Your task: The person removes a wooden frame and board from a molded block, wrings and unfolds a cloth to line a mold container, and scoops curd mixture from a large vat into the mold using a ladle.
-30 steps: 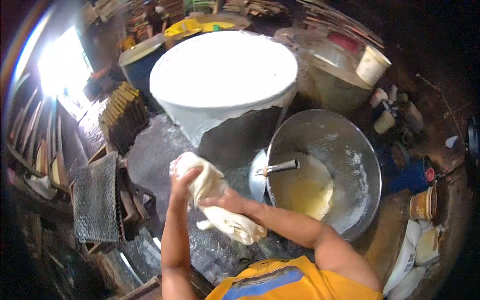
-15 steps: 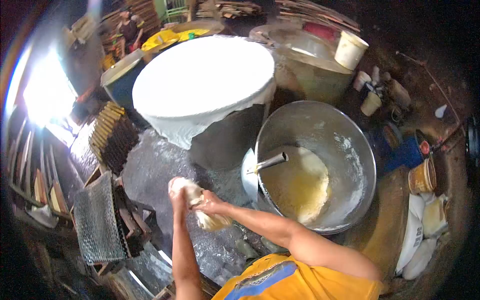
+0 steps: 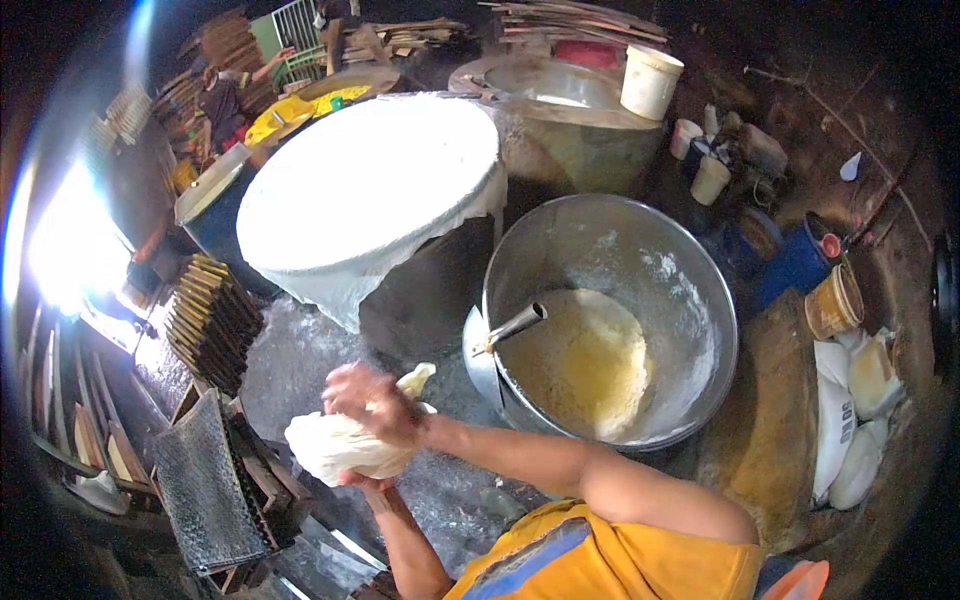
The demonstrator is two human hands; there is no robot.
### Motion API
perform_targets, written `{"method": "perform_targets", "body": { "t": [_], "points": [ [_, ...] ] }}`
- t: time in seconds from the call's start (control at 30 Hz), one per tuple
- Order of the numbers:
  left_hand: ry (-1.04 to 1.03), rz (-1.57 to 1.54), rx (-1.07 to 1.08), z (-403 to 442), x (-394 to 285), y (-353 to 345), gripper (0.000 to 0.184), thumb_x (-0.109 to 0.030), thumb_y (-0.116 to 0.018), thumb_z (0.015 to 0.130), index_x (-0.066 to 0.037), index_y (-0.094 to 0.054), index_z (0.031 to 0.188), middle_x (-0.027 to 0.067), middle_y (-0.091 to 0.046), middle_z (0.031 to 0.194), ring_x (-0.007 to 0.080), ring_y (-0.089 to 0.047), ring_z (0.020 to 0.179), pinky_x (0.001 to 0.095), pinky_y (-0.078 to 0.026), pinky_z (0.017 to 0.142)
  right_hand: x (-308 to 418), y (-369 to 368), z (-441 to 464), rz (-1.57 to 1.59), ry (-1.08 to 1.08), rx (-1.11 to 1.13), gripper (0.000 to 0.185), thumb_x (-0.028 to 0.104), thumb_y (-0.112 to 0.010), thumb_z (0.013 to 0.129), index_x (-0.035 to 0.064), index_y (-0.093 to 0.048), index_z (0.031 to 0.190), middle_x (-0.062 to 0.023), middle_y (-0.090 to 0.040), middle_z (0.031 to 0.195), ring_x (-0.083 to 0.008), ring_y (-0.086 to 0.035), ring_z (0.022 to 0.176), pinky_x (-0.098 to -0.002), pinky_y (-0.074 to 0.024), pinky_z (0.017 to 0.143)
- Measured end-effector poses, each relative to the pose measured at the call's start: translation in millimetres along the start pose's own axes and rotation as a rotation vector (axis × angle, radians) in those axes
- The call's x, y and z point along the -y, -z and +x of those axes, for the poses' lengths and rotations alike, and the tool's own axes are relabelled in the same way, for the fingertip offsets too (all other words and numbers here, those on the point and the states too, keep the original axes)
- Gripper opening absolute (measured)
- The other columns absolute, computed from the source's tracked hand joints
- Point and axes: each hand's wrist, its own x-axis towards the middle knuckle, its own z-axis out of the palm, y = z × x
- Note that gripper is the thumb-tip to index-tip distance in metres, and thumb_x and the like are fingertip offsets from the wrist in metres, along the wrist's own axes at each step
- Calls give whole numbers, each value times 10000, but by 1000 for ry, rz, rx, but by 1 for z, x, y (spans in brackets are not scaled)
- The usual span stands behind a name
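A bunched white cloth is between my two hands, over the wet grey floor. From below, my left hand holds the bundle, its fingers partly hidden by the folds. On top lies my right hand, blurred by motion, its fingers too smeared to read. A twisted end of the cloth sticks up beside the right wrist. To the right stands a large metal basin with pale yellowish liquid in its bottom. A metal tube rests at its left rim.
A big vat draped in white stands ahead. Behind it are a person, yellow material and a lidded barrel. A white bucket sits on another vat. Stacked slats and a mesh panel are left; sacks are right.
The cloth has gone from a long twist to a rounder bundle. My right hand has moved on top of it and my left hand beneath. The view has turned, and the far person's arm is now stretched out.
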Motion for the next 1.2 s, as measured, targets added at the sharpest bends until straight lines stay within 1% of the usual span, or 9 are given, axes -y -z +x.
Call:
{"method": "perform_targets", "body": {
  "t": [0.13,0.23,0.33,0.43,0.57,0.73,0.83,1.1,1.2],
  "points": [
    [-55,-264,165,22,-13,-29,1178,-331,-834,656,-209,6,1473,159,-549,1193,361,-516,1115,596,-399,949,-16,62,-10,-300,-183,-297,364,360,-520,932,54,-599,1112,-156,-565,1202,-277,-515,1142,-405,-393,974],
    [-4,-479,336,40,-6,-26,1173,-286,-835,666,-237,18,1471,132,-544,1137,305,-548,1009,571,-445,897,-31,47,-49,532,-1070,-53,661,564,-357,936,42,-411,1338,-99,-485,1327,-233,-423,1255,-384,-360,1036],
    [106,-338,314,43,-6,-26,1165,-258,-835,671,-238,14,1469,129,-529,1160,288,-551,1006,529,-477,874,-28,37,-72,1448,-1119,274,854,659,-463,838,94,-236,1437,-75,-397,1403,-219,-410,1262,-399,-399,1013],
    [152,256,132,27,-16,52,860,-279,-732,746,-85,-231,1417,128,-472,1275,285,-521,1057,420,-438,964,-27,34,-81,1420,-860,228,864,491,-669,799,122,-220,1438,-68,-450,1348,-187,-460,1201,-380,-426,981],
    [408,351,-63,42,-28,131,739,-230,-707,755,-68,-316,1361,114,-485,1262,281,-511,1086,419,-414,984,-20,35,-82,573,-829,388,872,133,-820,680,106,-309,1386,-79,-534,1196,-179,-502,1112,-341,-439,931],
    [438,253,-182,26,12,224,595,-168,-676,766,-46,-421,1289,96,-501,1244,275,-498,1123,417,-384,1009,-34,22,-87,-246,-383,245,510,221,-790,646,41,-550,1059,-136,-634,978,-248,-611,925,-381,-490,784],
    [250,326,-210,21,28,115,343,-179,-641,870,-57,-512,1164,44,-581,1029,187,-568,968,360,-471,886,-34,16,-77,-378,-458,368,342,169,-668,685,14,-563,972,-198,-650,942,-398,-618,892,-449,-507,754],
    [311,429,-418,-1,41,173,224,-128,-641,846,-47,-577,1045,18,-563,899,149,-556,814,303,-473,738,-45,-5,-103,-602,-784,367,333,153,-663,688,26,-589,986,-209,-657,899,-390,-626,895,-476,-512,763],
    [501,443,-497,-4,16,111,275,-149,-674,827,-31,-580,1057,25,-572,918,153,-560,797,296,-475,738,-41,-5,-111,-384,-785,390,405,222,-708,675,38,-603,1020,-192,-663,906,-369,-640,879,-440,-516,765]
  ]
}}
